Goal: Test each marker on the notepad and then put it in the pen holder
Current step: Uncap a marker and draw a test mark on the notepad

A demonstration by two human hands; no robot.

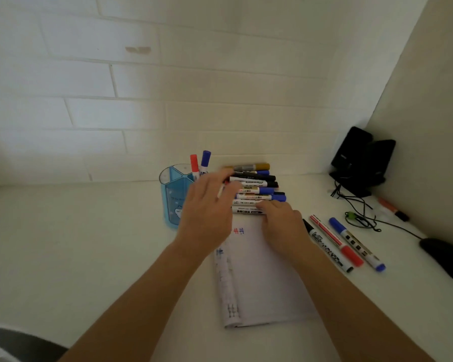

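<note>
Head view: your left hand (207, 212) reaches over the left ends of a row of markers (256, 182) lying side by side just beyond the far edge of the notepad (270, 280); its fingers look spread and fairly straight, but motion blur hides whether they hold anything; your right hand (283, 226) rests at the notepad's far right corner, its fingers curled over the right end of the nearest marker (246, 210) in that row; the notepad lies open at the middle of the white table (76, 244), with small red and blue scribbles near its far left corner; the blue pen holder (173, 199) stands left of the row, a red marker (194, 165) and a blue marker (205, 162) upright in it; three more markers (344, 242) lie right of the notepad; a black stand (358, 160) and cables (361, 218) sit far right.
</note>
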